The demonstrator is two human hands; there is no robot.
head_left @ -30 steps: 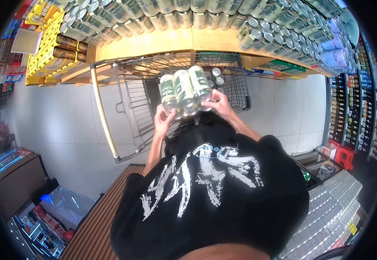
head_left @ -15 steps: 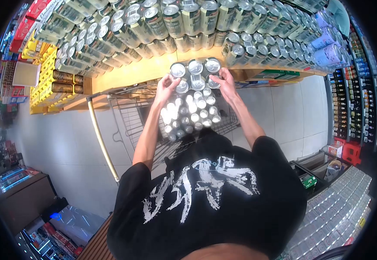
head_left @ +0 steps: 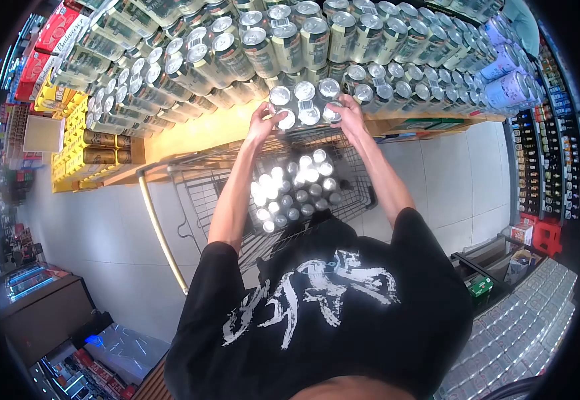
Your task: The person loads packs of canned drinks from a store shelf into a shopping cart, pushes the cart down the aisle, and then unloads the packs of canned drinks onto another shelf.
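The left hand (head_left: 264,124) and right hand (head_left: 350,116) pinch opposite ends of the pack (head_left: 307,107), its long axis roughly along the shelf's (head_left: 200,132) front edge.

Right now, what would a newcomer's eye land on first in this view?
The glaring can tops in the shopping cart come first, mid-picture. Then the six-can pack held between left hand and right hand by the wooden shelf. Bold white lettering stands out on the black shirt below.
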